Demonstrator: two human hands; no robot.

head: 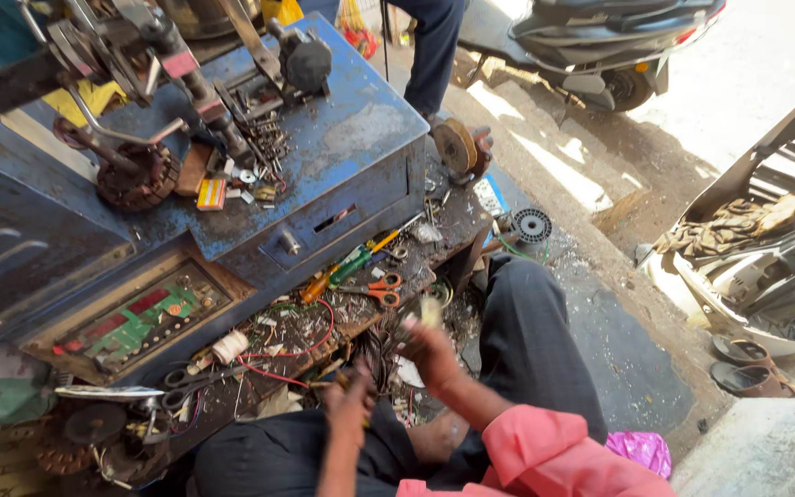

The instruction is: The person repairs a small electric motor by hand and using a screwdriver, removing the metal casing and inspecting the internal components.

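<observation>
I sit at a low, cluttered bench (457,216) strewn with wire scraps. My left hand (350,407) is closed around a small dark thing with a yellowish tip, too blurred to identify. My right hand (432,352), on a pink-sleeved arm, is raised just right of it and pinches a small pale object (430,311), also blurred. Both hands hover over the bench's near edge, above my dark trousers (531,340). Orange-handled scissors (379,290) lie just beyond my right hand. Red wire (298,350) loops across the bench by my left hand.
A blue metal machine (342,138) with a drawer fills the left. Around it: a green circuit board (140,322), black scissors (190,377), a white thread spool (229,347), screwdrivers (350,265). Another person's legs (434,51) and a scooter (600,41) stand behind; sandals (743,364) at right.
</observation>
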